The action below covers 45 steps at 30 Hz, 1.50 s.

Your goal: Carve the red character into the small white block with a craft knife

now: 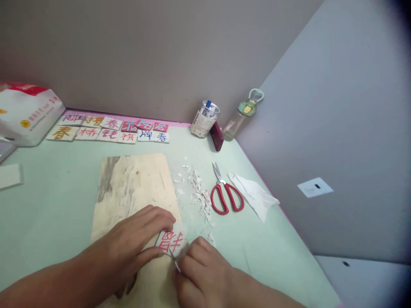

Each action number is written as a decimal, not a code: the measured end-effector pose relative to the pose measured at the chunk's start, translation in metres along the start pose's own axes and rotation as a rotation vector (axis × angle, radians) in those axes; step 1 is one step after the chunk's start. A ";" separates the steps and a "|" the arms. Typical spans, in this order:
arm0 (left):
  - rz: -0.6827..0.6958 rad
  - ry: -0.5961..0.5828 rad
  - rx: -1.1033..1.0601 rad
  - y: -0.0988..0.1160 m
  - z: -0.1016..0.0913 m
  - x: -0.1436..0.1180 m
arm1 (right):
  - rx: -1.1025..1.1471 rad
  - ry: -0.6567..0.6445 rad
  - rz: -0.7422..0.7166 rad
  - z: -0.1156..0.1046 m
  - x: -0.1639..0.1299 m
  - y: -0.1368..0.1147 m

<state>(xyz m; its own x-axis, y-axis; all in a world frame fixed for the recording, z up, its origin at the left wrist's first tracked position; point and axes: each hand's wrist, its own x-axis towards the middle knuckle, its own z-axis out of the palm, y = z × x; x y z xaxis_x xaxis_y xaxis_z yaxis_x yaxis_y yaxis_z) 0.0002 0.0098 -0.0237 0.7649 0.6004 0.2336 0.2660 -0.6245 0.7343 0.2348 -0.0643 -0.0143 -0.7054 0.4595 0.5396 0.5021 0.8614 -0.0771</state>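
I see the tile [171, 242], a small white block with a red character on it, lying at the near right edge of the board [135, 192]. My left hand [135, 241] pins it flat, its grip closed on the tile between thumb and fingertips. My right hand [202, 273] is curled tight around a thin blade [175, 262] whose tip meets the tile's lower edge.

The risk, as I judge it, is the blade slipping. It points toward the left thumb, which sits just beside the tip, so a hard push could skid it off the tile into the skin. The tile also rests right at the board's edge; pressure could tip it off or chip a red stroke. Loose chips [201, 194] lie near and could get under it and rock it.

The counter [51, 205] has a pale green top with a pink edge. Red scissors [226, 194] lie right of the chips, shut, with a crumpled tissue [255, 194] just beside them. Along the back stands a row of finished tiles [112, 128], a cup [204, 119] with pens, a dark red case [217, 136] and a bottle [242, 114]. A white bag [27, 111] sits at far left. Plain grey walls meet in a corner, with a socket [314, 187] on the right one.
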 end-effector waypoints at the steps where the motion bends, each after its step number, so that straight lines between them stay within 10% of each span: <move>1: -0.002 0.002 -0.001 -0.001 0.000 0.000 | -0.023 -0.051 -0.043 0.000 -0.001 0.000; 16: -0.155 -0.084 -0.119 0.012 -0.005 0.007 | 0.005 -0.077 -0.092 -0.006 0.004 0.000; 29: -0.201 -0.080 -0.130 0.005 0.002 0.002 | 0.539 0.111 0.425 -0.011 0.008 0.006; 45: -0.165 -0.164 -0.152 0.010 -0.017 0.001 | 0.512 0.091 0.350 -0.006 0.005 0.010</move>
<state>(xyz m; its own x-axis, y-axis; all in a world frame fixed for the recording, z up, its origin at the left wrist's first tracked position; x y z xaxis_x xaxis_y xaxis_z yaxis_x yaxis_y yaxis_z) -0.0059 0.0127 -0.0048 0.8068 0.5908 0.0058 0.3128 -0.4356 0.8440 0.2393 -0.0553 -0.0075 -0.4860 0.7320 0.4774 0.3762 0.6683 -0.6417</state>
